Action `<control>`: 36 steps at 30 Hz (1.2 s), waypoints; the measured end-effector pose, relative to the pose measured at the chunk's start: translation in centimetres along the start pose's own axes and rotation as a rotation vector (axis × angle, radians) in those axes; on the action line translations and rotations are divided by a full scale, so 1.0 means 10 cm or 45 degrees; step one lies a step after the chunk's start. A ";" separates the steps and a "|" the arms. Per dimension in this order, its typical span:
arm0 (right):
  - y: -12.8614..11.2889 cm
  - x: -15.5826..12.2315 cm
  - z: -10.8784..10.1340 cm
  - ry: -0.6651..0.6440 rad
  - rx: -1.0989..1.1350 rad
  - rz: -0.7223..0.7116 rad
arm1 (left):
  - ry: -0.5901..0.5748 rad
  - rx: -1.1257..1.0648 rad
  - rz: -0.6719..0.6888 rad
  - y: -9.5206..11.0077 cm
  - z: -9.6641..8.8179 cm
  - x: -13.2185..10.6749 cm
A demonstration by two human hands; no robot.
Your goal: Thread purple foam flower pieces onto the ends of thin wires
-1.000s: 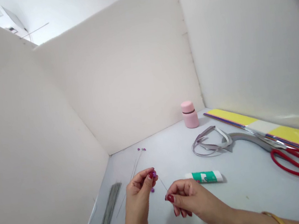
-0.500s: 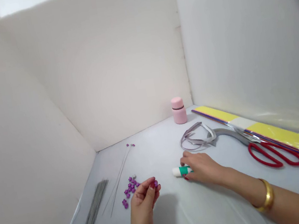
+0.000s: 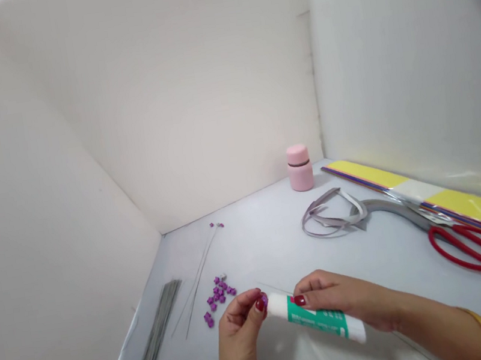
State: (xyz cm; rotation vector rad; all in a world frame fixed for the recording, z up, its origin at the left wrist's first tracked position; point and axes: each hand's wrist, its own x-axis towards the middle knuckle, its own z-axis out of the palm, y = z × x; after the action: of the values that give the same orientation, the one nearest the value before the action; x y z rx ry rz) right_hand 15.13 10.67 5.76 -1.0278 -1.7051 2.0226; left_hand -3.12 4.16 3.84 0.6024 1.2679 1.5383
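L hand [image 3: 240, 332]: closed, fingertips pinching small purple bloom [image 3: 264, 301], thin wire [image 3: 276, 289] running behind glue stick.
R hand [image 3: 341, 298]: gripping glue stick [image 3: 317, 320] barrel.
Contact: stick's white end right at bloom, your hands close together, steady.
Nearby: loose purple blooms [image 3: 219, 296] and grey wire bundle [image 3: 154, 340] toward counter [image 3: 269, 242] L edge.
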 end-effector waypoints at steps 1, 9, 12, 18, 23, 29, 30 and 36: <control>0.00 0.00 0.00 -0.009 0.068 0.022 | -0.014 0.032 0.028 0.02 0.00 -0.01; -0.03 0.01 -0.07 -0.100 0.246 0.104 | -0.080 0.238 0.165 0.10 0.00 -0.09; -0.03 0.00 -0.09 -0.102 0.246 0.111 | -0.105 0.292 0.198 0.13 0.01 -0.11; -0.03 0.00 -0.11 -0.130 0.237 0.109 | -0.102 0.348 0.160 0.17 0.01 -0.14; -0.02 0.00 -0.11 -0.133 0.236 0.089 | -0.076 0.266 0.101 0.15 0.02 -0.13; 0.02 -0.02 -0.11 -0.165 0.244 0.071 | -0.101 0.282 0.108 0.10 0.02 -0.12; 0.02 -0.02 -0.11 -0.169 0.244 0.066 | -0.103 0.283 0.110 0.09 0.02 -0.11; 0.02 -0.02 -0.11 -0.149 0.222 0.068 | -0.121 0.255 0.107 0.05 0.02 -0.10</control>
State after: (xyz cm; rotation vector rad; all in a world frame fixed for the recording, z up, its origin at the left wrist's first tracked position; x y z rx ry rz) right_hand 16.02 11.28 5.54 -0.9231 -1.5370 2.2599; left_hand -2.75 3.32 4.57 0.8573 1.3476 1.4421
